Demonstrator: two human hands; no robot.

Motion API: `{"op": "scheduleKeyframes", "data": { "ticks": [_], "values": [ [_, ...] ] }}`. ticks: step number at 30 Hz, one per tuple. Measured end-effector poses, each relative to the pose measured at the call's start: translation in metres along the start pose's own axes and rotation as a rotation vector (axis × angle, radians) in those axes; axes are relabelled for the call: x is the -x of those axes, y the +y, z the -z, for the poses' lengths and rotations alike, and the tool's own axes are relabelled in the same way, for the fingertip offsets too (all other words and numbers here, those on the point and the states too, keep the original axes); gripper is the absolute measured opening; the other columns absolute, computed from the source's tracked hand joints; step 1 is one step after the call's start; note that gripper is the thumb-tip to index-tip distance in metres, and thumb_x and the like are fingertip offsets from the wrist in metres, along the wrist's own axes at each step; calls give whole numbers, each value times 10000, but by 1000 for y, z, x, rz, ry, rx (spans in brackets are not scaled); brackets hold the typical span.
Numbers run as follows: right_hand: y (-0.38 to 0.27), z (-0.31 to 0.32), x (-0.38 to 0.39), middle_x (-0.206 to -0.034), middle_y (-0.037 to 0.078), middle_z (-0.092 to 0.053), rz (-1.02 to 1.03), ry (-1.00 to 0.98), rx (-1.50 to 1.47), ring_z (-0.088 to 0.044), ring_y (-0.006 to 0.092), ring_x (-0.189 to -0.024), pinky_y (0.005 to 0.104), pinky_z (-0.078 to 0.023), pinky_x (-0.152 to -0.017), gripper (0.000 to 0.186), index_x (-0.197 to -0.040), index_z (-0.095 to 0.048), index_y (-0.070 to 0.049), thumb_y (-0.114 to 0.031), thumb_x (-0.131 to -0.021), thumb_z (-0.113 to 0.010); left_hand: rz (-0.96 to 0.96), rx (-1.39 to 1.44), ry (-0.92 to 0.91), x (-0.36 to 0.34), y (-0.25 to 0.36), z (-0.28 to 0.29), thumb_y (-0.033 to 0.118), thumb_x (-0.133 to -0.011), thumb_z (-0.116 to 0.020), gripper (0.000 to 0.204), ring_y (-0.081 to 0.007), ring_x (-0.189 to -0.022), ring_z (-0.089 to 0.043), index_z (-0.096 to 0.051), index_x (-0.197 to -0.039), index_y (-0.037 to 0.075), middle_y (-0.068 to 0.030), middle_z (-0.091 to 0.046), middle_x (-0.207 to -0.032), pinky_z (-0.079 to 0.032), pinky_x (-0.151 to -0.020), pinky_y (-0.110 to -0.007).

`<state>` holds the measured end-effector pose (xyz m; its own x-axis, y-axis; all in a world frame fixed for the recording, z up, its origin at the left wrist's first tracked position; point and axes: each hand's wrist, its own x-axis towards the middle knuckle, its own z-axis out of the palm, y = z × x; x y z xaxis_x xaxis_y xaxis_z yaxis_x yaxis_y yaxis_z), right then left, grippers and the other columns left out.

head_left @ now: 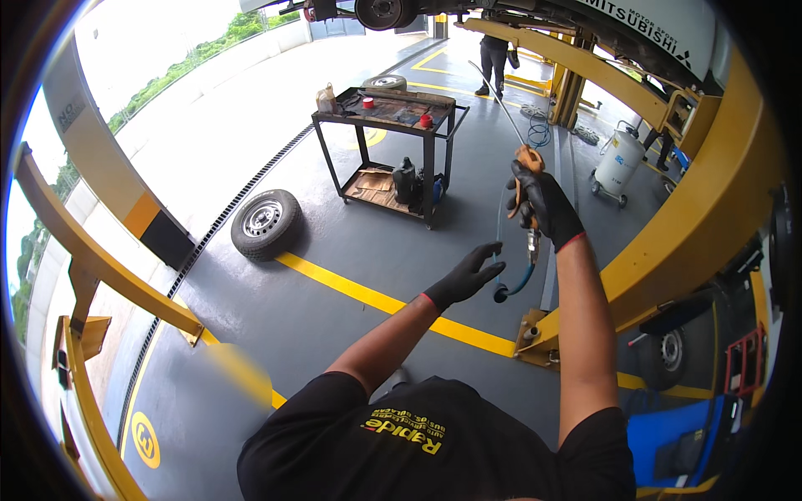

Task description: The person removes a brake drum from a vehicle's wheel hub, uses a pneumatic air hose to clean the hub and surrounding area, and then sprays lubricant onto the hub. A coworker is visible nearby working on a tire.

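My right hand, in a black glove, grips an orange air gun with a long thin metal wand angled up and away. A metal fitting and a blue hose hang below that hand, the hose looping down to a dark curl. My left hand, also black-gloved, is just left of the hanging hose with fingers apart and holding nothing; whether a fingertip touches the hose I cannot tell.
A black two-shelf cart stands ahead, a loose wheel to its left. Yellow lift columns flank me, with a raised vehicle above. A white wheeled tank sits at right; a person's legs stand beyond.
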<state>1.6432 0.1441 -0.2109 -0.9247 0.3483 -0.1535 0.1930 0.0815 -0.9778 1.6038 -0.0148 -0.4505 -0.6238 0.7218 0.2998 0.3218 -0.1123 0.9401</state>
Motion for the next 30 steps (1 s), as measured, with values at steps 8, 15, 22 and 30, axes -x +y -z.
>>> {"op": "scheduleKeyframes", "data": {
  "ticks": [8,15,22,30],
  "values": [
    [-111,-47,-144,-732,112,-635,149,173,143,-575,167,-502,348,-508,-485,570,-1088,-604,-37,-596,-989,-658,69,668,-37,-112,58,8,584,-1129,-347,563,-101,-578,-481,-589,-997,93,-8,-563,-787,-435,-552,-280],
    [-139,-96,-274,-810,100,-717,211,84,614,-652,157,-621,381,-554,-685,545,-1051,-658,-40,-583,-993,-656,-189,245,137,-168,60,103,594,-1119,-381,557,-108,-578,-464,-575,-925,109,-3,-524,-741,-413,-504,-292],
    [-191,-116,-397,-707,43,-649,615,131,365,-636,176,-591,363,-580,-560,491,-873,-685,-19,-489,-1008,-635,-215,387,235,-240,58,180,543,-1149,-328,559,-89,-568,-486,-629,-1151,72,-20,-596,-774,-410,-501,-279],
    [-242,-46,-478,-708,52,-606,618,-33,446,-576,173,-570,377,-514,-561,408,-886,-643,-70,-449,-1027,-597,-34,141,90,-343,7,180,449,-1171,-352,506,-105,-745,-529,-628,-1027,51,-35,-619,-877,-463,-743,-288]
  ]
}}
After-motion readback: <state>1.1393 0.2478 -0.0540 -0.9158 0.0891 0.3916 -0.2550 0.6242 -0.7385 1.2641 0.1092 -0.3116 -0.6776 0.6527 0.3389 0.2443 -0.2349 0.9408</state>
